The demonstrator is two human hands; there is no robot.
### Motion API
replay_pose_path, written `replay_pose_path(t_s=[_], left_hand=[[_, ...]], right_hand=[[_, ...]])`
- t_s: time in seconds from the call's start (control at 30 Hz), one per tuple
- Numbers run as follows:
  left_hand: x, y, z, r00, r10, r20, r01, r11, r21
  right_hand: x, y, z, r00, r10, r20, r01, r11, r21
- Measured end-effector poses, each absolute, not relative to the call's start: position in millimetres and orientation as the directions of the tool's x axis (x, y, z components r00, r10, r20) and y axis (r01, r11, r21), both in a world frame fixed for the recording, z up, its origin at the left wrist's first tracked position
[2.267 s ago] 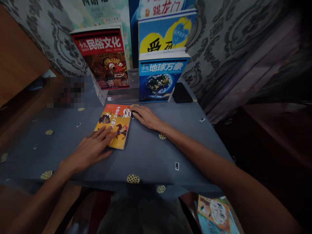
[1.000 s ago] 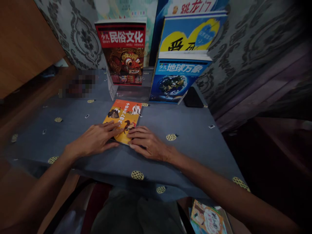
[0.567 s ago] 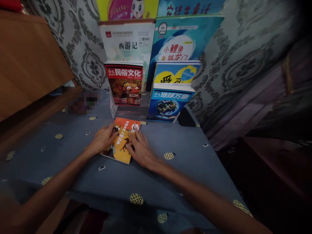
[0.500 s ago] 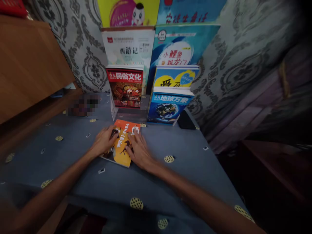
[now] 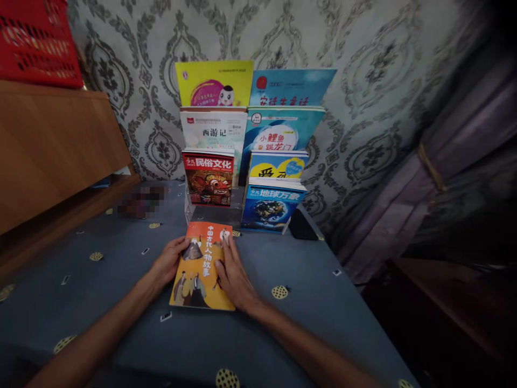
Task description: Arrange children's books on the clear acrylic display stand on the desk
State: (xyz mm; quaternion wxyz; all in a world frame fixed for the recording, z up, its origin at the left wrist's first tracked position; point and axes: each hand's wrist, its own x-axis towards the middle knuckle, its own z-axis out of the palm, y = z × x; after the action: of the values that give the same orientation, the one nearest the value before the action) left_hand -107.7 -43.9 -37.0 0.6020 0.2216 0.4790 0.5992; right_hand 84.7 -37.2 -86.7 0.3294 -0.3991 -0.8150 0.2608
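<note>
An orange and yellow book (image 5: 202, 275) is between my two hands, in front of a clear stand that holds several books. My left hand (image 5: 169, 260) grips its left edge, thumb near the cover and the other fingers partly hidden. Along the right edge, my right hand (image 5: 236, 277) holds it with fingers lying on the cover. Behind it in the stand are a red book (image 5: 210, 180) on the left and a blue book with a globe (image 5: 271, 209) on the right.
Taller books, such as a yellow-green one (image 5: 214, 81), stand behind. A dark flat object (image 5: 302, 225) lies right of the stand. At the left are a wooden cabinet (image 5: 56, 156) and a red basket (image 5: 40, 48). A curtain (image 5: 388, 205) hangs at the right.
The view has tilted up, showing more wall and the red basket. My left hand has shifted from on top of the cover to the book's left edge, and more of the cover shows.
</note>
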Motion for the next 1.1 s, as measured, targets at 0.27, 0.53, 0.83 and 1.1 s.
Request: replay_pose_path(t_s=[0.27,0.53,0.83,1.1], left_hand=[[-88,-48,-18,-0.152,0.964,-0.219,-0.551,0.102,0.828],[-58,-40,2,-0.218,0.975,0.034,-0.417,-0.125,0.900],[-67,-40,-5,-0.138,0.982,0.130,-0.316,-0.169,0.934],[-78,-56,-9,0.063,0.997,0.035,-0.277,-0.016,0.961]], right_hand=[[89,-27,-81,-0.138,0.949,0.284,0.327,0.314,-0.891],[103,-38,-34,-0.011,0.925,0.380,0.017,0.380,-0.925],[117,-52,-56,-0.049,0.814,0.579,0.182,0.577,-0.796],[129,-62,-104,-0.094,0.840,0.535,0.304,0.536,-0.787]])
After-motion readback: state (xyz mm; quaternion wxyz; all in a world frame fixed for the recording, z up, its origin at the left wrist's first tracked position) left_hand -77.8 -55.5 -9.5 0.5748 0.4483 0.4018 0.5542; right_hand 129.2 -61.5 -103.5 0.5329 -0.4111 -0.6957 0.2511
